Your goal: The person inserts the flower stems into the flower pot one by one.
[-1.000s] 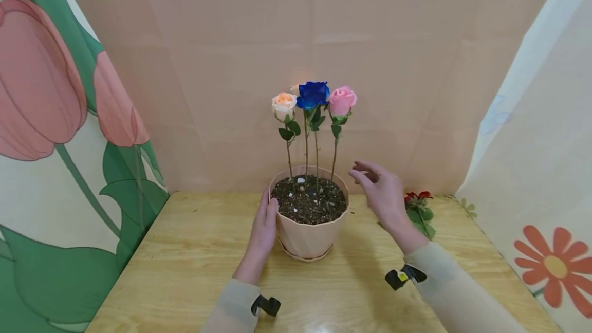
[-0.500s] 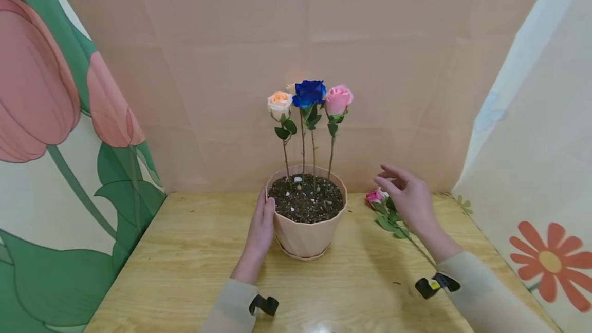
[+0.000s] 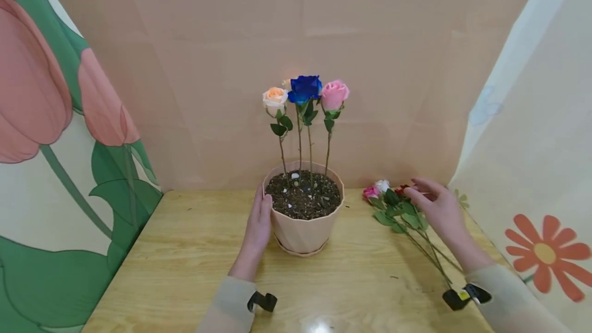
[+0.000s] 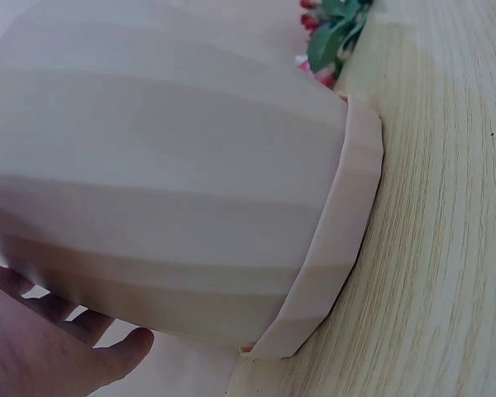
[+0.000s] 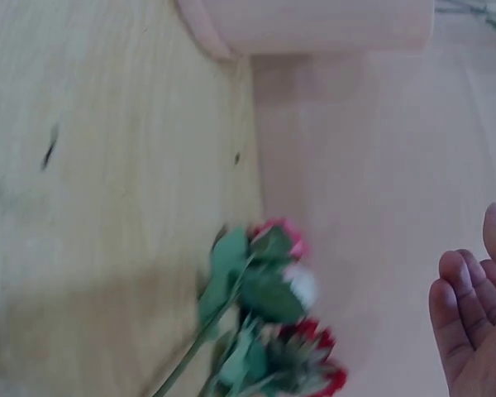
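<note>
Nearest, at the bottom of the head view, two pale-beige sleeves point(image 3: 229, 304) with black wrist cameras point(image 3: 264, 302) reached over a light wood-grain table point(image 3: 185, 251). Farther in, at about 4 o'clock of the view, the bare right hand point(image 3: 443, 216) hung over a loose bunch of leafy, thin-stemmed roses point(image 3: 396, 214). Its fingers were slightly bent, thumb and fingertips apart with nothing between them; the right wrist view showed a gap between hand and blooms.

From those fingertips, a deep-red bloom point(image 3: 400, 190) lay at 9 o'clock, just beside and below, with a white bloom point(image 3: 382, 185) and a magenta-pink bloom point(image 3: 371, 192) beyond it. The bunch's long axis ran from 11 to 5 o'clock, heads away, stems back toward the right wrist. The right hand was clearly the nearer.

Well apart, at 9 o'clock from the bunch, the left hand point(image 3: 257, 224) rested on the 8 o'clock side of a pale-pink, faceted, plastic-looking pot point(image 3: 302, 233), fingers nearly straight along its wall. The pot stood upright on a matching saucer point(image 3: 302, 253), filled with dark soil point(image 3: 300, 202). In it rose a peach-and-cream rose point(image 3: 275, 99), a blue rose point(image 3: 305, 89) and a pink rose point(image 3: 334, 95); behind hung a dusty-pink sheet point(image 3: 231, 40).
</note>
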`<action>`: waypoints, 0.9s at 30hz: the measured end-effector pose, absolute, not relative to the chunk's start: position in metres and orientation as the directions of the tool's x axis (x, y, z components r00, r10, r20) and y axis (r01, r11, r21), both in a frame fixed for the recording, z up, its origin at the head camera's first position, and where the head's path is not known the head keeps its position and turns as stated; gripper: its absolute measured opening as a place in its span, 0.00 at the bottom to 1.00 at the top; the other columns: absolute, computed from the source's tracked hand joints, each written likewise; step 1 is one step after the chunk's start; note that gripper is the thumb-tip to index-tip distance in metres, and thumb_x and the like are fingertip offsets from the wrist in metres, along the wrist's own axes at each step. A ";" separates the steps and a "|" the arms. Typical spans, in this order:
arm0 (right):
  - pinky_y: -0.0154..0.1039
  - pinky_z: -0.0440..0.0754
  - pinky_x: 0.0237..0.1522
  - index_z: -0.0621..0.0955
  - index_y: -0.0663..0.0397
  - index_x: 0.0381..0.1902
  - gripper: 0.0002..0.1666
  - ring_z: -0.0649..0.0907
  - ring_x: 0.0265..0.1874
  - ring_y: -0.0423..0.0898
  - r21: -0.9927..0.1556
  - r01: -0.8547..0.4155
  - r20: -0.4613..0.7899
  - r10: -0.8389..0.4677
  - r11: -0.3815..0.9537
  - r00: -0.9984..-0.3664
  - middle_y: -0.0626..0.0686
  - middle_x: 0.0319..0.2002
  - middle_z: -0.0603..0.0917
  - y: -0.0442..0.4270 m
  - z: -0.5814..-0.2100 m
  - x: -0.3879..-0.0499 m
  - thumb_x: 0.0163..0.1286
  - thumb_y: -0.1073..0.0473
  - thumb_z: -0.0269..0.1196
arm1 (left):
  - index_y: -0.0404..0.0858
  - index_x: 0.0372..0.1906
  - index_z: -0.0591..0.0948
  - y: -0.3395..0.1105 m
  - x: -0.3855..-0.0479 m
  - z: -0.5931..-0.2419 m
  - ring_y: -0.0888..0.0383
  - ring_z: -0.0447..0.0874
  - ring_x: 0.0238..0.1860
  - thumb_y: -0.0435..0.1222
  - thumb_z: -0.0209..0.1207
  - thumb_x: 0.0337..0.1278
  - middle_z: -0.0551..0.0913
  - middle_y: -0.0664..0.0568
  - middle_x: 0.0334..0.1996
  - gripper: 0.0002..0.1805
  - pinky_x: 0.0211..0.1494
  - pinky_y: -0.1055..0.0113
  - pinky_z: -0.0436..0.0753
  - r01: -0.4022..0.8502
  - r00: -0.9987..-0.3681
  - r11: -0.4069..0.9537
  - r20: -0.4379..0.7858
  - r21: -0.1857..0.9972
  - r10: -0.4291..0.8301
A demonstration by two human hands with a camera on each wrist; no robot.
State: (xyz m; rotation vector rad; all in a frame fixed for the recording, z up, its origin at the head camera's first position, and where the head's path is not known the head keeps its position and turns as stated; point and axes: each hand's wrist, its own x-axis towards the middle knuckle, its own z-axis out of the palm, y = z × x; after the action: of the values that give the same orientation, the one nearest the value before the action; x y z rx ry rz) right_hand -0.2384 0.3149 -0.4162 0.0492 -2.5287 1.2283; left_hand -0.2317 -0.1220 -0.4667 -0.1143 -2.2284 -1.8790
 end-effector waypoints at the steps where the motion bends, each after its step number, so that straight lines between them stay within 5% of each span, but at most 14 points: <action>1: 0.26 0.85 0.37 0.79 0.56 0.78 0.35 0.86 0.38 0.27 -0.756 -0.155 0.295 0.120 0.636 -0.948 0.63 0.58 0.89 0.320 -0.420 -0.238 0.83 0.43 0.68 | 0.47 0.92 0.53 -0.122 -0.232 -0.467 0.39 0.50 0.87 0.57 0.39 0.92 0.54 0.44 0.89 0.37 0.88 0.39 0.50 0.203 -0.972 0.175 0.220 0.963 -0.083; 19: 0.35 0.89 0.34 0.78 0.71 0.74 0.43 0.93 0.40 0.52 -0.716 0.042 0.103 0.165 0.697 -0.981 0.69 0.55 0.89 0.390 -0.485 -0.236 0.84 0.37 0.63 | 0.47 0.92 0.52 -0.124 -0.235 -0.467 0.40 0.49 0.88 0.57 0.39 0.92 0.53 0.44 0.89 0.38 0.89 0.40 0.49 0.210 -0.971 0.159 0.225 0.965 -0.082; 27: 0.38 0.87 0.32 0.80 0.73 0.70 0.40 0.90 0.36 0.49 -0.691 0.132 -0.014 0.169 0.711 -0.985 0.63 0.46 0.92 0.406 -0.508 -0.232 0.86 0.39 0.62 | 0.48 0.92 0.53 -0.122 -0.233 -0.466 0.41 0.51 0.87 0.53 0.40 0.92 0.54 0.45 0.89 0.36 0.88 0.41 0.51 0.223 -0.969 0.145 0.235 0.964 -0.079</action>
State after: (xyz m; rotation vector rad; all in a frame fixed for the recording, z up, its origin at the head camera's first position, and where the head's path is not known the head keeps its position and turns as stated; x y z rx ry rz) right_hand -0.2317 0.4060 -0.5081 -0.2517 -2.8592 1.1481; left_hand -0.2334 -0.1222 -0.4657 -0.1405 -2.1904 -1.9104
